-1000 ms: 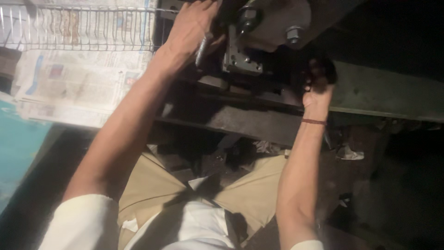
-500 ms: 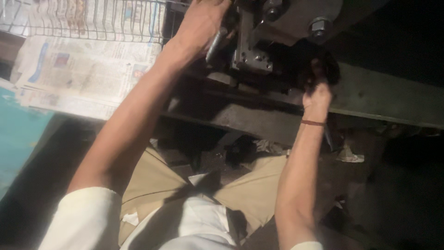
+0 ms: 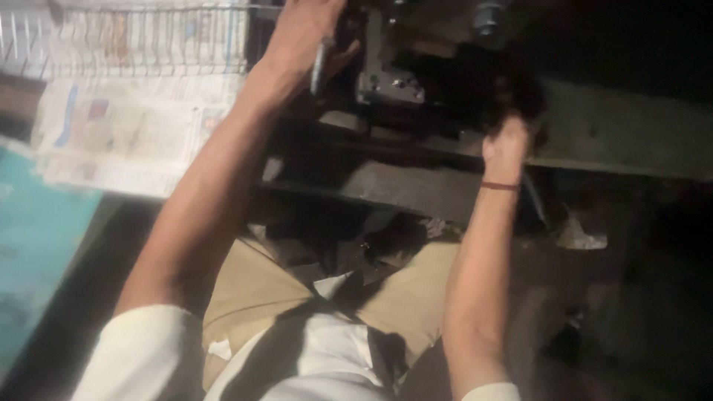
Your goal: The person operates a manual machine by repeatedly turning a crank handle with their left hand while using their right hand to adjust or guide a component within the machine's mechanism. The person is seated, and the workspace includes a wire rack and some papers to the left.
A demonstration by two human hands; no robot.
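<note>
My left hand point(image 3: 301, 37) reaches up at the top centre and is closed around a thin grey metal tool point(image 3: 319, 65), right beside a grey metal machine part point(image 3: 386, 70). My right hand point(image 3: 506, 145), with a red thread band on the wrist, grips a dark rounded part point(image 3: 483, 85) of the machine just below and to the right. The picture is blurred and dark, so the fingers' exact hold is hard to make out.
A dark wooden bench beam point(image 3: 416, 186) runs across below the machine. Newspaper sheets point(image 3: 126, 134) and a wire rack point(image 3: 126, 37) lie at the upper left. A teal surface point(image 3: 30, 267) is at the left edge. My knees in tan trousers point(image 3: 260, 289) are below.
The view has shifted, so the machine and both hands sit higher in the picture. My right hand stays on the dark part and my left keeps the tool.
</note>
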